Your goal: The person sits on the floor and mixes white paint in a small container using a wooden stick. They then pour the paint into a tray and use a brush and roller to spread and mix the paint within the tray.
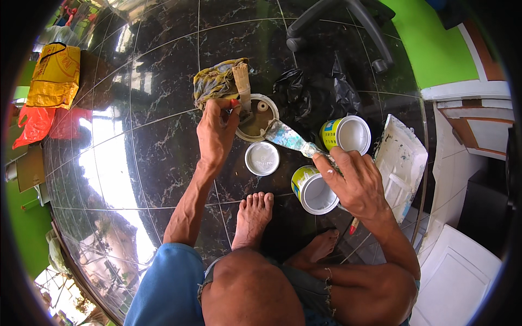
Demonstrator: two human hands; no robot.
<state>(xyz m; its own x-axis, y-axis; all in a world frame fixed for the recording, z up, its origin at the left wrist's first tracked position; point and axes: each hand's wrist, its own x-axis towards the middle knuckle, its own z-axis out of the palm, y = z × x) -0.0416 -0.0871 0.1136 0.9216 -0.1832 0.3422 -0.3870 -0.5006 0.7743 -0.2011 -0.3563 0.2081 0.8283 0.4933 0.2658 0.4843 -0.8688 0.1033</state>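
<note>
My right hand (353, 182) grips a paint-smeared scraper (288, 137), its blade tip at the rim of a round tub (275, 116) with murky liquid inside. Below that hand, a red-tipped handle end (353, 225) sticks out; what it belongs to is hidden. My left hand (217, 127) is pinched at the tub's left side, a red tip showing at its fingers; the rest of what it holds is unclear. A wooden-handled brush (242, 81) stands in the tub beside a small beige ring-shaped piece (262, 106). Nearby lies a white lid (262, 158).
Two open paint cans (329, 129) (303, 176) stand by my right hand. A stained paint tray (405, 157) lies farther right. Behind the tub are a crumpled cloth (217, 81), black plastic bags (342, 92) and a chair base (361, 19). A yellow bag (54, 76) sits far left.
</note>
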